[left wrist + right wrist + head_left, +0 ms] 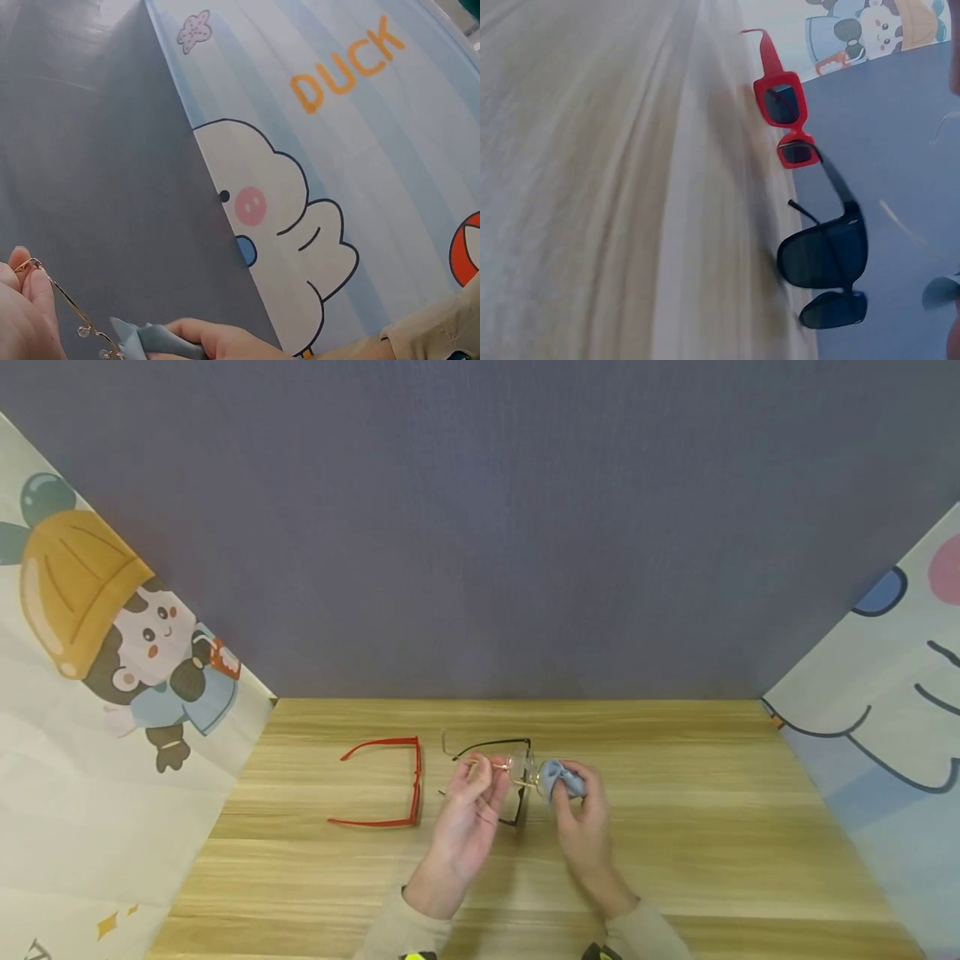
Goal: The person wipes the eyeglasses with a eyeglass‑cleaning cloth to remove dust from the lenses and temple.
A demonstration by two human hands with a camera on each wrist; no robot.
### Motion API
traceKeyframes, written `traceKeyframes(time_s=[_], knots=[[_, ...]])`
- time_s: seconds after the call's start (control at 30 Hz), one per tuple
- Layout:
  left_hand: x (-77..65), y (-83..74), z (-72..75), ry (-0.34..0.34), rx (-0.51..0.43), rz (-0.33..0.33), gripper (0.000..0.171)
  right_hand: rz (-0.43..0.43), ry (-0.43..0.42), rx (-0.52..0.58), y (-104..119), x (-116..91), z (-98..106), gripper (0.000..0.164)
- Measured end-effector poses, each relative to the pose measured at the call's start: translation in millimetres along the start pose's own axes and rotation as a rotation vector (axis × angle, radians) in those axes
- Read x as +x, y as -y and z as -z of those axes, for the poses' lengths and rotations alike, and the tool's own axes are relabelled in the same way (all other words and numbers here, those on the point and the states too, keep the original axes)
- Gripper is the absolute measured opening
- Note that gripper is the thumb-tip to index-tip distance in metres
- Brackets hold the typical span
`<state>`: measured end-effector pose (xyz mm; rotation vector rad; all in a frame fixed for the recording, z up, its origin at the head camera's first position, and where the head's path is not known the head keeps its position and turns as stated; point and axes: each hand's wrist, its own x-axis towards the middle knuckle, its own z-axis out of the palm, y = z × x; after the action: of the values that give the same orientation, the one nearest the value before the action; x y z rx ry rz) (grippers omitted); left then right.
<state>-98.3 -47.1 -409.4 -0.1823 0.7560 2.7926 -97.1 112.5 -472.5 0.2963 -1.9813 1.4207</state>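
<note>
A pair of gold, thin-rimmed glasses (520, 767) is held up above the table, with clear lenses. My left hand (467, 827) pinches them between thumb and fingers at the temple side. In the left wrist view the gold frame (71, 300) runs from my left fingertips toward the cloth. My right hand (585, 831) pinches a blue-grey cloth (573, 783) around the lens on the right, covering part of it. Behind and below the hands lie black sunglasses (495, 742), partly hidden in the head view by my left hand and the gold glasses.
Left of the hands, red-framed sunglasses (416, 785) rest on the wood-grain table (720, 827), temples pointing left. A dark grey panel (480, 543) stands at the table's back edge. Cartoon-printed panels (67, 760) rise at both sides.
</note>
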Motion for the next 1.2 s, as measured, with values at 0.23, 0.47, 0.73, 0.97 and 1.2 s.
traceKeyframes(time_s=[0.23,0.47,0.73,0.97,1.2], knots=[[0.7,1.5,-0.6,0.002,0.017,-0.008,0.008,0.023,0.011,0.008,-5,-4,-4,0.035],[0.6,1.9,-2.5,-0.024,0.027,0.002,0.013,0.101,0.016,0.050,-12,-4,-5,0.039],[-0.9,1.4,-2.7,-0.020,0.010,0.008,0.013,0.027,0.039,0.049,-17,-6,-1,0.037],[-1.2,1.5,-1.4,-0.004,0.004,0.004,0.013,-0.075,0.016,0.023,-32,-9,1,0.037],[-1.2,1.5,-0.7,0.010,-0.011,0.009,0.012,-0.109,0.027,0.027,-32,-9,4,0.032]])
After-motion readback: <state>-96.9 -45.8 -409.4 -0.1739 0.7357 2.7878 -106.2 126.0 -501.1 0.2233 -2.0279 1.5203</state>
